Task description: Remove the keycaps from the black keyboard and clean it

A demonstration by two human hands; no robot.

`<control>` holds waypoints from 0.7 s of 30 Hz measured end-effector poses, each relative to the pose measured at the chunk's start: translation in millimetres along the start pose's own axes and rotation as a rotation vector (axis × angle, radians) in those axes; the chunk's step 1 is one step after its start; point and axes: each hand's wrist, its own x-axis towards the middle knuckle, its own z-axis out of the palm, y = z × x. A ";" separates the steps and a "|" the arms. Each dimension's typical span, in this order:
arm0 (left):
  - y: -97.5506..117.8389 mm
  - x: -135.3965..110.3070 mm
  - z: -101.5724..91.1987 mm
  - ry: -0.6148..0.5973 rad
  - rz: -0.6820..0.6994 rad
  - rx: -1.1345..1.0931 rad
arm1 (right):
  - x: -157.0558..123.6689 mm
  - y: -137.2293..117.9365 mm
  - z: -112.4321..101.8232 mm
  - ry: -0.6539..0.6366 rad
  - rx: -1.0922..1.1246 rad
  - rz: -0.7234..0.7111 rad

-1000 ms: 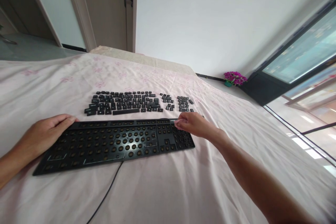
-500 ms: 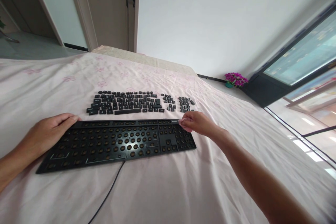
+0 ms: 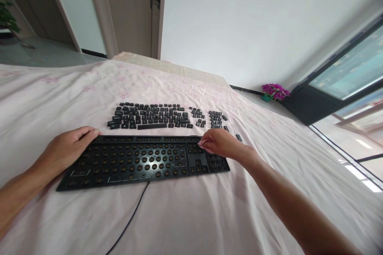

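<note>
A black keyboard [image 3: 137, 169], stripped of its keycaps, lies flat on the pale bedsheet, its round switch openings showing. My left hand [image 3: 72, 145] grips its upper left corner, thumb along the top edge and the other fingers partly hidden. Over the upper right part, my right hand [image 3: 221, 142] is closed on a small pinkish cloth or tissue [image 3: 203, 142], which touches the keyboard near the top edge. Just beyond the keyboard, the removed black keycaps [image 3: 154, 116] are laid out in rows, with the long space bar [image 3: 152, 126] nearest.
A black cable [image 3: 131, 219] runs from the keyboard's near edge toward me. The creased, flowered bedsheet [image 3: 185, 215] covers the bed. Beyond it are a white wall [image 3: 254, 20], a door [image 3: 128, 12] and a pot of purple flowers [image 3: 275, 91] on the floor.
My right hand has slid left along the keyboard's top edge with the cloth. My left hand keeps its hold on the corner. The view has shifted slightly left.
</note>
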 end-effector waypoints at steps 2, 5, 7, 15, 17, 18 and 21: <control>3.1 -1.3 -0.9 0.001 0.000 0.003 | 3.8 -2.5 -1.4 0.074 -0.015 -0.011; 6.6 -3.4 -2.1 0.020 0.007 0.006 | 14.6 -12.7 6.9 0.095 0.078 -0.063; 8.1 -4.8 -2.8 0.025 0.016 0.008 | 21.7 -17.6 14.1 0.061 0.126 -0.072; 4.9 -4.0 -1.9 -0.006 0.011 0.025 | 21.4 0.4 3.2 0.075 -0.115 0.028; 3.8 -3.0 -1.3 -0.006 0.017 0.022 | 20.1 0.4 3.0 0.120 -0.093 -0.018; 3.8 -2.8 -1.1 -0.002 0.019 0.020 | 20.2 -1.5 5.1 0.147 -0.067 -0.051; 5.2 -3.3 -1.4 0.002 0.023 0.020 | 22.5 -9.7 16.0 0.183 -0.012 -0.121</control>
